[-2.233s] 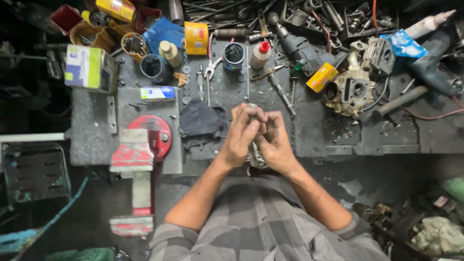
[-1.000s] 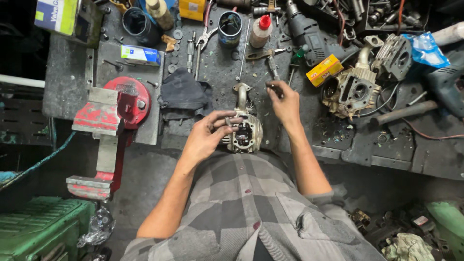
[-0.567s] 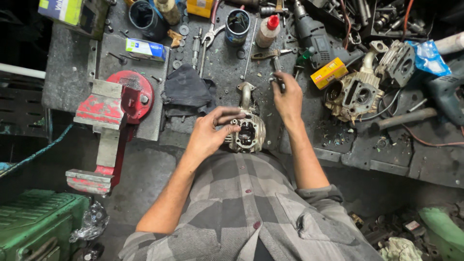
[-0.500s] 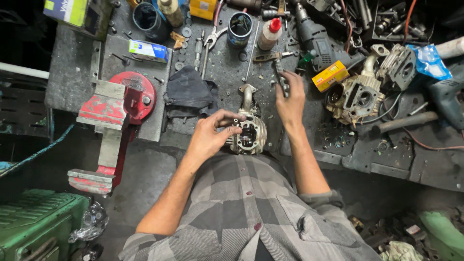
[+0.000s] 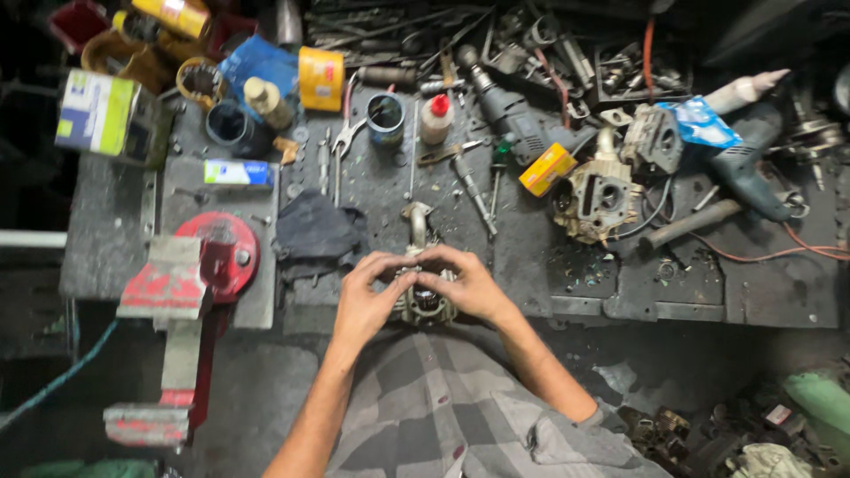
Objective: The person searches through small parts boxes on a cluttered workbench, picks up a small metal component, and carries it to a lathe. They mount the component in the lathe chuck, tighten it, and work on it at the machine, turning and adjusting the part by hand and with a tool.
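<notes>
At nine o'clock from our hands we see a red bench vise (image 5: 190,292) bolted to the edge of the dark workbench (image 5: 372,190). Just right of it, at about ten o'clock from our left hand (image 5: 367,296), lies a crumpled black rag (image 5: 314,235).

Our left hand curls over the left side of a small metal engine part (image 5: 425,301), its fingers bent and pressed against the casting. The part sits at the near edge of the bench, right above our checked shirt, with a curved metal neck rising toward twelve o'clock.

Our right hand (image 5: 469,283) covers the part's right side and top, fingers folded down onto it so that the fingertips of both hands nearly meet. Both hands are closed on the part.

At one o'clock from our right hand a screwdriver (image 5: 474,190) lies on the bench, and beyond it a yellow box (image 5: 547,168). Further right, at two o'clock, rests a pale engine casing (image 5: 598,199).
</notes>
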Tool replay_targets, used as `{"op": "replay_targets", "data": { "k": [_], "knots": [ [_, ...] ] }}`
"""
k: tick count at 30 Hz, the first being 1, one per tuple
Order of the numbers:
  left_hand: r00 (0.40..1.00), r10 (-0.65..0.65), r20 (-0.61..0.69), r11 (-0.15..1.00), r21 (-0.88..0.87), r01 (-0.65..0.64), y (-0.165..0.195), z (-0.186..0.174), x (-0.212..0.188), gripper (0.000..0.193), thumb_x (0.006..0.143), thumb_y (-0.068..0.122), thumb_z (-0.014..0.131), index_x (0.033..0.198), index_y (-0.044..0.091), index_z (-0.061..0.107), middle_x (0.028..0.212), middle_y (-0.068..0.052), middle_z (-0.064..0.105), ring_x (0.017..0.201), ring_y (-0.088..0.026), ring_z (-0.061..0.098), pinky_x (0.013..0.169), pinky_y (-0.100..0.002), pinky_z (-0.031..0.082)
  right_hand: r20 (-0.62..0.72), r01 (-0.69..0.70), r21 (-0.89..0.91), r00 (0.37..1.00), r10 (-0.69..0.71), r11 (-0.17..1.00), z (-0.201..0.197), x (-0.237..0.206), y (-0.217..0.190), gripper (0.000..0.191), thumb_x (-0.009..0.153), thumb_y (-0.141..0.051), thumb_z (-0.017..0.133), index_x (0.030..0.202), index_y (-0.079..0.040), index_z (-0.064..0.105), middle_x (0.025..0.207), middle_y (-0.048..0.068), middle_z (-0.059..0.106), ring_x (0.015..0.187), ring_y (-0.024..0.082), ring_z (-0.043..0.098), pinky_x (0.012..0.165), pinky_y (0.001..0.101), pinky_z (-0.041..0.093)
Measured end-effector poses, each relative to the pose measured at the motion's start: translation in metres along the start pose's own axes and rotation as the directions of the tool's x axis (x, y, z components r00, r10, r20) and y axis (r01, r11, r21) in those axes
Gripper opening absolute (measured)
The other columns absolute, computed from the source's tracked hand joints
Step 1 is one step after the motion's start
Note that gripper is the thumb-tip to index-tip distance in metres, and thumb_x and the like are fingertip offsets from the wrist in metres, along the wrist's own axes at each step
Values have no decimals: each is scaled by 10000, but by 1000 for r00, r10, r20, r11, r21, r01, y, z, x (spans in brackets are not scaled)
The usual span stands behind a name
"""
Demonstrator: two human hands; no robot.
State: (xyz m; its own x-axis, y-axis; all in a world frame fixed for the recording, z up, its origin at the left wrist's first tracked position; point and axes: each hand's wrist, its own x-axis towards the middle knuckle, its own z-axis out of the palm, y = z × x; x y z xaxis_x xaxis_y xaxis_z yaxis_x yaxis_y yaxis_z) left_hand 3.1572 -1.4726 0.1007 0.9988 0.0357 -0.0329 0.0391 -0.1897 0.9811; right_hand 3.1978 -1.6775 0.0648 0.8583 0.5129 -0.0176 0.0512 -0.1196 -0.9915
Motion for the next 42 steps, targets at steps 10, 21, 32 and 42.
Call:
{"op": "replay_targets", "data": {
  "k": [10,21,32,42],
  "knots": [
    [999,-26,-41,982,184,33,-6,-7,12,214,908,196,745,1068,58,777,984,-56,750,847,-163,692,781,-293,540,-171,5,-10,985,-7,1000,-17,-11,15,204,909,-136,794,1063,-22,723,991,52,774,954,103,702,873,285,558],
    [965,179,-189,645,764,30,-108,-40,45,279,860,249,798,1020,37,713,1043,-174,656,1003,-388,607,892,-478,484,-320,-41,214,941,109,976,-35,-35,33,179,930,-97,769,1043,-15,657,988,19,715,965,87,665,859,272,546],
    [932,184,-313,772,633,60,-54,-51,39,187,872,178,802,965,44,710,942,-134,687,826,-343,680,744,-443,529,-341,-25,257,933,115,966,-37,-37,43,180,930,-89,768,1040,-22,643,1011,21,712,975,85,664,879,278,550],
    [756,620,-211,540,813,-217,19,-69,32,125,917,15,757,1012,35,679,1051,-133,664,1038,-318,638,947,-416,494,-270,-50,262,955,123,964,-29,-35,44,194,945,-136,768,1060,-32,651,997,15,715,957,76,650,854,270,540]
  ]
}}
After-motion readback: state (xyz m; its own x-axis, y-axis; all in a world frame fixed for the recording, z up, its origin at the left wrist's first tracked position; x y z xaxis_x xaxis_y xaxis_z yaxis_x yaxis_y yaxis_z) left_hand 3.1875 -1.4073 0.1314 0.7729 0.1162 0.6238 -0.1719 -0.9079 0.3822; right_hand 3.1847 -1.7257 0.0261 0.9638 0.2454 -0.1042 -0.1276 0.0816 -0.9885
